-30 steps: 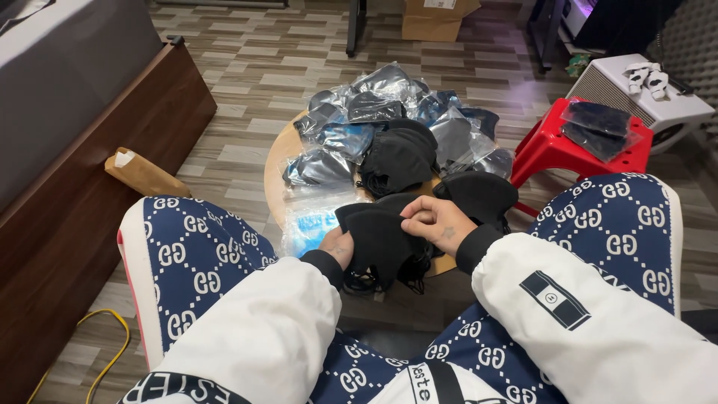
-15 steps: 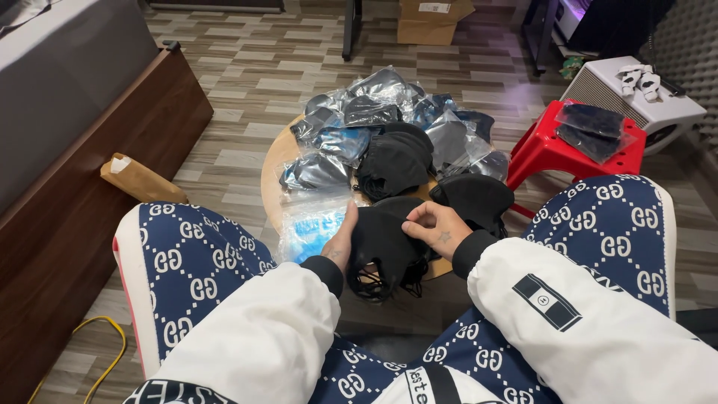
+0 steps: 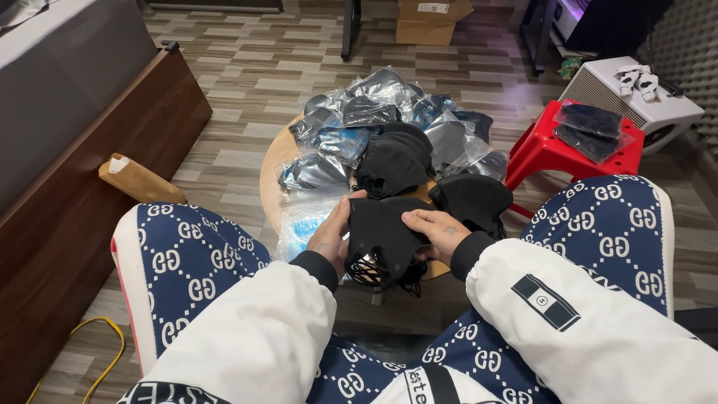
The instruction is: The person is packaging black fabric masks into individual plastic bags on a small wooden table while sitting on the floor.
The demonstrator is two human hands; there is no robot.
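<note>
I hold a black cloth face mask [image 3: 381, 236] between both hands over the near edge of a small round wooden table [image 3: 272, 173]. My left hand [image 3: 334, 233] grips its left side with the thumb on top. My right hand [image 3: 437, 230] pinches its right side. A pile of loose black masks [image 3: 392, 159] lies just beyond, and another black mask [image 3: 471, 200] sits to the right of my right hand. Several clear plastic bags with dark masks inside [image 3: 378, 108] cover the far half of the table. An empty clear bag [image 3: 301, 228] lies by my left hand.
My knees in blue patterned trousers flank the table. A red plastic stool [image 3: 550, 152] with bagged masks stands to the right, a white box [image 3: 636, 93] behind it. A brown paper bag [image 3: 138, 179] lies left beside a dark wooden bed frame [image 3: 97, 187]. A cardboard box [image 3: 430, 19] sits far back.
My hands have shifted apart on the mask, spreading it flatter between them. The camera has moved a little closer to the table.
</note>
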